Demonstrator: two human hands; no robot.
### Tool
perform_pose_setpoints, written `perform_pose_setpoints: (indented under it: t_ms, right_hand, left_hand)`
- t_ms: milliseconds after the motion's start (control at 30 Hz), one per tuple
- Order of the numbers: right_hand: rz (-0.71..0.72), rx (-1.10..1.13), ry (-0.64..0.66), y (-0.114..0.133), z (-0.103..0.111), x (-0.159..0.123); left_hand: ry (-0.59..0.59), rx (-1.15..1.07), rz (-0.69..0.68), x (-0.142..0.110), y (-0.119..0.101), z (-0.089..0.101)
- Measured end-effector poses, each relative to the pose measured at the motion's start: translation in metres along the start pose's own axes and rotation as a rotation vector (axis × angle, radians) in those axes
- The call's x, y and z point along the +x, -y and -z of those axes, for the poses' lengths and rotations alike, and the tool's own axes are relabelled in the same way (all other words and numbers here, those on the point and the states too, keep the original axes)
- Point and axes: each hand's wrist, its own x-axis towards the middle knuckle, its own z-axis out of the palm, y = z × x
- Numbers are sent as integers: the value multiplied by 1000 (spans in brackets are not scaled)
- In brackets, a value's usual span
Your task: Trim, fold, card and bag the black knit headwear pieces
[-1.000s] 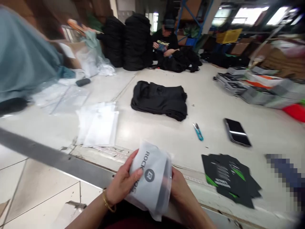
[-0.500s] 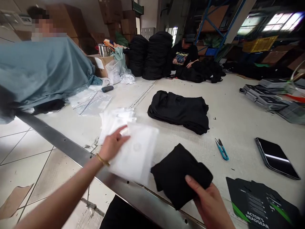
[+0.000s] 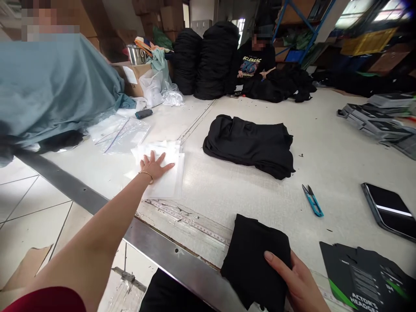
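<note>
My left hand lies with fingers spread on a stack of white translucent bags near the table's front edge. A folded black cloth is gripped in my right hand, thumb on top and the other fingers underneath, mostly hidden. It is held over the table's metal edge. Farther back lies a pile of folded black fabric. To the right of the cloth are dark printed cards with green corners, lettered "ACTOR'S HEADGEAR".
Blue-handled thread snips and a phone lie on the right. Clear plastic bags rest at the left. Tall black fabric stacks stand at the back beside a seated person. Grey packs are piled far right.
My left hand has moved the white bag left onto the stack and now lies flat there. The black cloth in my right hand has come down and turned somewhat.
</note>
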Motion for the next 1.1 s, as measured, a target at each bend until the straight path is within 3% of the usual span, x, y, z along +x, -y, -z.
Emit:
perform_pose_setpoints:
  t_ms: [200,400,567,633,700,733,800,867,900,967,1033,1100]
  right_hand:
    - [3,-49,-15,-8,3,4]
    - [57,-100,-60,-13,3,7]
    - [119,-81,-60,-9,0,2]
    - [160,-44,-5,-7,-1,0]
    - [177,2,38,-6,-1,0]
    - [174,26,47,-6,-1,1]
    - [160,75,46,-6,-2,3]
    - [152,125,62,-6,-3,4]
    - [158,150,77,-5,-3,3]
    - [179,180,112,-5,-3,1]
    - [199,188,100,-6,0,-1]
    - [192,239,96,-10,3,-2]
  left_hand:
    - [1,-10,39,18,13,12]
    - [-60,-29,-36,8,10,16]
    - [2,-60,112,2,16,25]
    - [-59,-75,155,-1,10,32]
    - [-244,-124,62,-13,-8,38]
    - [-322,-172,-51,-24,-23,40]
    - [-359,-328,-243,-64,-59,41]
    - [-191,-524,-515,-121,-100,35]
    - [-14,-573,-690,-152,-120,30]
    - [202,-537,-951,-208,-155,13]
    - [248,-544,-988,-245,-179,-5]
    - [254,-623,-896,-260,-189,-17]
